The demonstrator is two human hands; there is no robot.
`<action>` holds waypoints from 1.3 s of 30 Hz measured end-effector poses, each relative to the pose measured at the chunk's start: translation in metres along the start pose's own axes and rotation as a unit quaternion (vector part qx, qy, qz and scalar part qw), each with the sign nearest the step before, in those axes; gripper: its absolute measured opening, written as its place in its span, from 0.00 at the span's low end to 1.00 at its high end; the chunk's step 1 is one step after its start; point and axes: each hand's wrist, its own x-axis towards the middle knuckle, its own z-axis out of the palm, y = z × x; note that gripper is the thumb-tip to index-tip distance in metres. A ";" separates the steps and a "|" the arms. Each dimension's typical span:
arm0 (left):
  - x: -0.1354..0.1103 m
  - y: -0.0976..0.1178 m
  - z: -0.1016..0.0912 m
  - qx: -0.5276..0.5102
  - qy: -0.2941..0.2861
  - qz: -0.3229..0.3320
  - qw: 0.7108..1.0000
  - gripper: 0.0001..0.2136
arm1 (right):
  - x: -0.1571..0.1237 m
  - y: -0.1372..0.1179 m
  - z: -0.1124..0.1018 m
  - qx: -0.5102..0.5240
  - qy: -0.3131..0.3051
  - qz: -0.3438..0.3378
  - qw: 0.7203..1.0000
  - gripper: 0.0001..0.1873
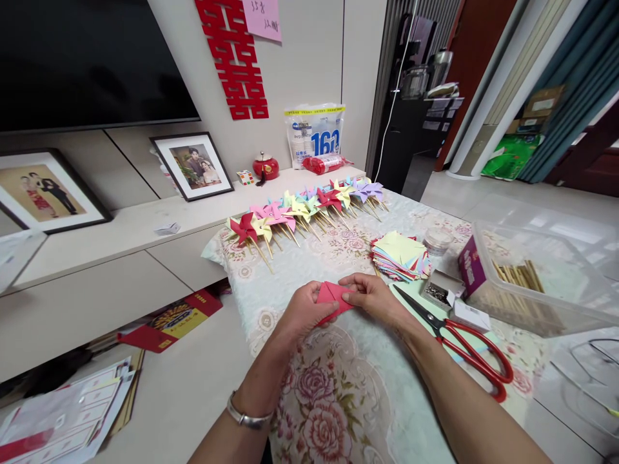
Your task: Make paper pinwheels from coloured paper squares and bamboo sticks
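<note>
A piece of red paper (331, 293) with diagonal lines across it is held between my two hands, above the flowered tablecloth. My left hand (305, 308) pinches its left side, thumb on top. From the right, my right hand (370, 295) grips the other edge with thumb and fingers. Past my hands lies a row of finished paper pinwheels (294, 209) on wooden sticks. To the right of my right hand sits a stack of coloured paper squares (400, 252). Red-handled scissors (445, 328) rest near my right forearm, blades towards the stack.
A small box of metal pins (439, 290) and a clear plastic bin (527, 312) with wooden sticks stand on the right. Rolls of clear tape (438, 240) lie behind them. A cabinet (130, 270) with framed photos runs along the left, beside the table.
</note>
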 end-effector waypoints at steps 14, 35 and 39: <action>0.001 0.001 0.001 0.044 -0.013 -0.010 0.999 0.19 | -0.001 -0.003 0.000 0.008 -0.005 0.009 1.000 0.20; 0.005 0.003 -0.002 0.039 -0.048 -0.019 0.998 0.18 | -0.009 -0.008 -0.003 0.016 -0.125 0.009 0.992 0.25; 0.004 0.003 -0.002 0.028 -0.064 -0.021 0.997 0.20 | -0.009 -0.008 -0.002 0.011 -0.125 0.015 0.992 0.27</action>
